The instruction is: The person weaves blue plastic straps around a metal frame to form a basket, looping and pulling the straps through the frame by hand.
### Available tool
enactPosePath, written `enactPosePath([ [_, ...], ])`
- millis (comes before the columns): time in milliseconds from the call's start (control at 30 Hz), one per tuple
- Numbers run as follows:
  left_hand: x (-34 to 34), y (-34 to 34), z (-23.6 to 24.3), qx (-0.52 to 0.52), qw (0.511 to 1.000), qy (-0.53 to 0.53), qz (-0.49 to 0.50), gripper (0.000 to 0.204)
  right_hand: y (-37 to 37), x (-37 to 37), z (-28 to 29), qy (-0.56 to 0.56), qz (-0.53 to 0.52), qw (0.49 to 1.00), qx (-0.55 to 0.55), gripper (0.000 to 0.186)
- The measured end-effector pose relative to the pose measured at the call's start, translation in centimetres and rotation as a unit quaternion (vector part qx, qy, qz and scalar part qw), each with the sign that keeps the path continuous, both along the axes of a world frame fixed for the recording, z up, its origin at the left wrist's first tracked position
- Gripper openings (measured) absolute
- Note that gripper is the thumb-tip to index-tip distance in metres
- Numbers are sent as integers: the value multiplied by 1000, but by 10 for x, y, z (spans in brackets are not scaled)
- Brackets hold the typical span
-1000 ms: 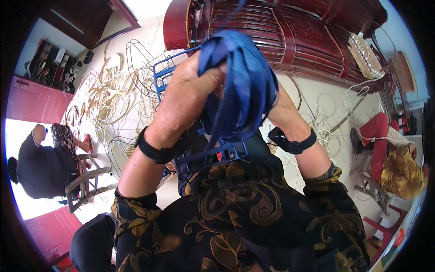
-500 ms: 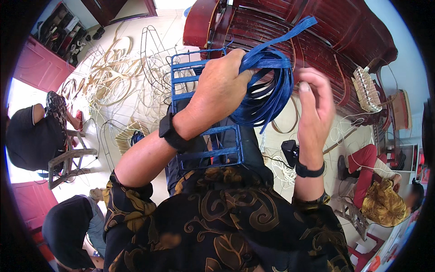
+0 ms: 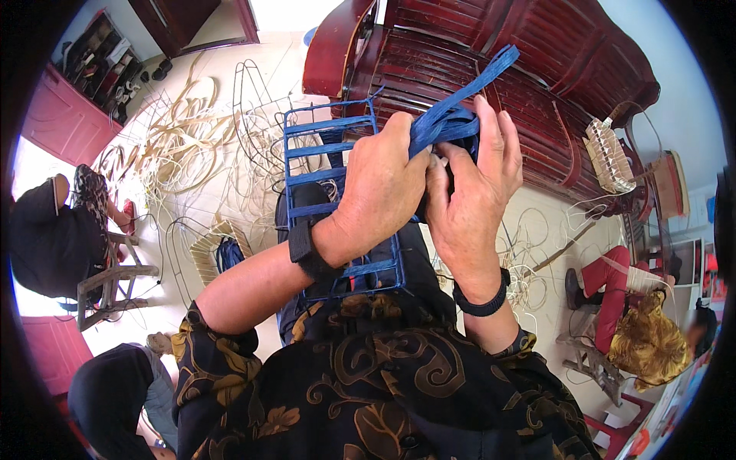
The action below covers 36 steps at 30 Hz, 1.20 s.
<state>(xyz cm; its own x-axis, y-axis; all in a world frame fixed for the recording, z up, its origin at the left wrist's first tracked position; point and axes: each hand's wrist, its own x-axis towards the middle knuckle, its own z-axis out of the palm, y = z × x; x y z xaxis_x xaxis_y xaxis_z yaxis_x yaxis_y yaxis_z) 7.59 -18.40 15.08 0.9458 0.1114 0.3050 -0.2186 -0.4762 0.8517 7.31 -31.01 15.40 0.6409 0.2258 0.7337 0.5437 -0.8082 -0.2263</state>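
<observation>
My left hand [image 3: 381, 188] is closed on a coil of flat blue strips [image 3: 447, 123], its loose end sticking up toward the upper right. My right hand [image 3: 474, 199] reaches round the right side of the coil, fingers curled against it; their tips are partly hidden. Beneath my hands a blue rectangular frame [image 3: 318, 124], with blue-wrapped crossbars, lies across my lap, partly covered by my forearms and the coil.
A red wooden bench [image 3: 583, 69] stands ahead, a woven basket [image 3: 609, 156] at its right. Beige strips [image 3: 184, 138] tangle over the floor, near another basket [image 3: 205, 253]. Co-workers sit at left [image 3: 54, 238], lower left [image 3: 115, 391] and right [image 3: 640, 337].
A second ago both hands gripped a bunched coil. Half a second ago my right hand was apart from it; now it has moved back left onto the coil, which has turned.
</observation>
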Motion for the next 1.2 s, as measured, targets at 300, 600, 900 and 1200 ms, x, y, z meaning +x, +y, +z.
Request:
enactPosePath([
  [300, -5, -4, 7, -52, 999, 12, 6, 13, 4, -1, 0, 59, -7, 998, -19, 25],
  [600, 7, 11, -6, 58, 995, -75, 11, 15, 7, -3, -8, 129, 71, 981, 124, 16],
  [900, 9, 22, 18, 346, 934, -50, 78, 17, -6, -12, 19, 163, 78, 970, 165, 13],
  [1200, 11, 26, 22, 448, 885, -63, 111, 14, -12, -37, 39, 472, 263, 712, 448, 35],
])
